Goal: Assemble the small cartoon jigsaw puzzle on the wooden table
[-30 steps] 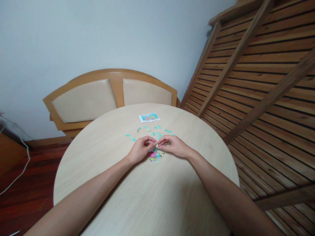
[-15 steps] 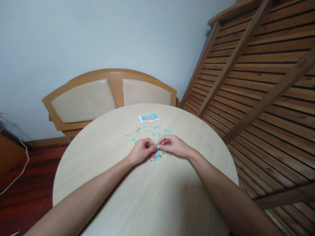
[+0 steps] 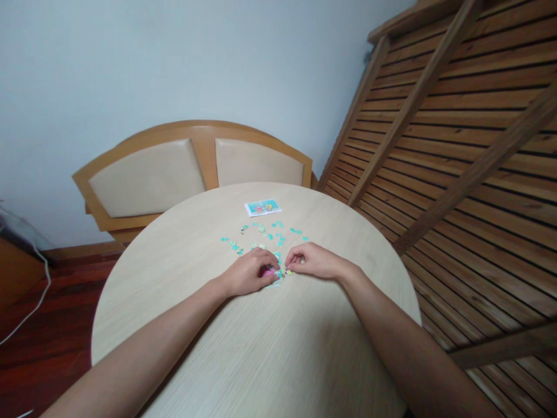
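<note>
A partly joined jigsaw puzzle (image 3: 278,275), pink, teal and yellow, lies on the round table, half covered by my left hand (image 3: 249,273). That hand is curved over it, thumb and fingers apart, with fingertips at its surface. Just right of the puzzle, my right hand (image 3: 314,260) has thumb and index finger pinched together at a small jigsaw piece (image 3: 288,270) low over the table. The fingertips hide part of this piece. Loose teal jigsaw pieces (image 3: 278,238) are scattered beyond both hands.
A picture card (image 3: 263,208) with cartoon figures lies farther back on the table (image 3: 183,244). Behind the table stands a padded wooden headboard (image 3: 152,177) against the wall. Slatted wooden panels (image 3: 452,174) lean at the right. A white cable (image 3: 43,284) hangs at the left.
My hands have parted from a shared pinch above the puzzle. The left has spread and come down over the puzzle; the right has moved slightly right and lower.
</note>
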Demonstrator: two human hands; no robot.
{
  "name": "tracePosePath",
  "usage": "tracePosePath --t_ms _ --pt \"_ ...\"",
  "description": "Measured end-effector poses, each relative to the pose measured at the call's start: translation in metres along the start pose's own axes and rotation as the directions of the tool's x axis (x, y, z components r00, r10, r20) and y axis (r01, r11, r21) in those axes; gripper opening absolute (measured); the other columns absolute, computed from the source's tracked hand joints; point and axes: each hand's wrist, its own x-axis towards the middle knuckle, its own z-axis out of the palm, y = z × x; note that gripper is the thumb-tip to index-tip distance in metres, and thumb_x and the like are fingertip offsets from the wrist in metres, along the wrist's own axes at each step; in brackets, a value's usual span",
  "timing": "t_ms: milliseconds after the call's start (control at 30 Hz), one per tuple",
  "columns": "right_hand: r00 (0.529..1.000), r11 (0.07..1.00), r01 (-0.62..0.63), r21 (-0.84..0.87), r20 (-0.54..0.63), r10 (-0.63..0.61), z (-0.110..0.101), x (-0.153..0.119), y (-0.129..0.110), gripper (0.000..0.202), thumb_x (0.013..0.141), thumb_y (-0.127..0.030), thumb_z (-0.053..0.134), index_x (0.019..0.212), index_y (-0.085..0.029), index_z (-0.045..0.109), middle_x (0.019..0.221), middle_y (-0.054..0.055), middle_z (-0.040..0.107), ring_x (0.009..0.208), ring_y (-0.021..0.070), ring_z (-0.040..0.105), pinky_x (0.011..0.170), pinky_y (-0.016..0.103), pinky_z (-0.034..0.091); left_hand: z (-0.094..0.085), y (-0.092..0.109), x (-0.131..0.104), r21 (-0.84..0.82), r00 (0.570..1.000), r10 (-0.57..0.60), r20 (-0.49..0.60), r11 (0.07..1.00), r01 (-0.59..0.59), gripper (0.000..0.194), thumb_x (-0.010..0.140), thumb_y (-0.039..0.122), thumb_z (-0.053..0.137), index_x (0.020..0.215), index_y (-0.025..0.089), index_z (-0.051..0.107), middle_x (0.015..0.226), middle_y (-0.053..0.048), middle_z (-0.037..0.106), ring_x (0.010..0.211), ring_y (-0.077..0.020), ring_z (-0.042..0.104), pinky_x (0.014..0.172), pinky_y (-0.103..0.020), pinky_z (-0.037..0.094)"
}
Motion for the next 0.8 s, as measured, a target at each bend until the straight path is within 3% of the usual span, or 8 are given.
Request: tracePosePath --t_ms 400,800 --pt "1.000 0.995 0.013 -0.099 -0.022 -0.015 0.0064 0.0029 -0.0036 0.019 0.075 -0.018 0.061 0.086 -0.015 0.077 0.076 0.002 0.074 0.069 0.0146 0.062 0.064 0.023 0.046 -0.0007 0.0011 0.0007 0.041 1.000 0.006 0.009 0.999 -0.006 0.017 0.090 0.030 0.064 0.102 0.020 0.071 0.109 -0.010 0.069 0.105 -0.0234 0.061 0.096 -0.036 0.046" --pt "0.993 0.971 0.105 -0.215 -0.031 -0.114 0.0058 0.0044 -0.0014 0.018 0.077 -0.016 0.062 0.087 -0.017 0.077 0.083 0.003 0.075 0.073 0.0150 0.063 0.067 0.024 0.045 -0.0008 0.0010 0.0015 0.041 1.000 0.006 0.012 0.999 -0.006 0.018 0.090 0.030 0.064 0.103 0.021 0.071 0.108 -0.009 0.069 0.105 -0.0232 0.061 0.096 -0.036 0.046"
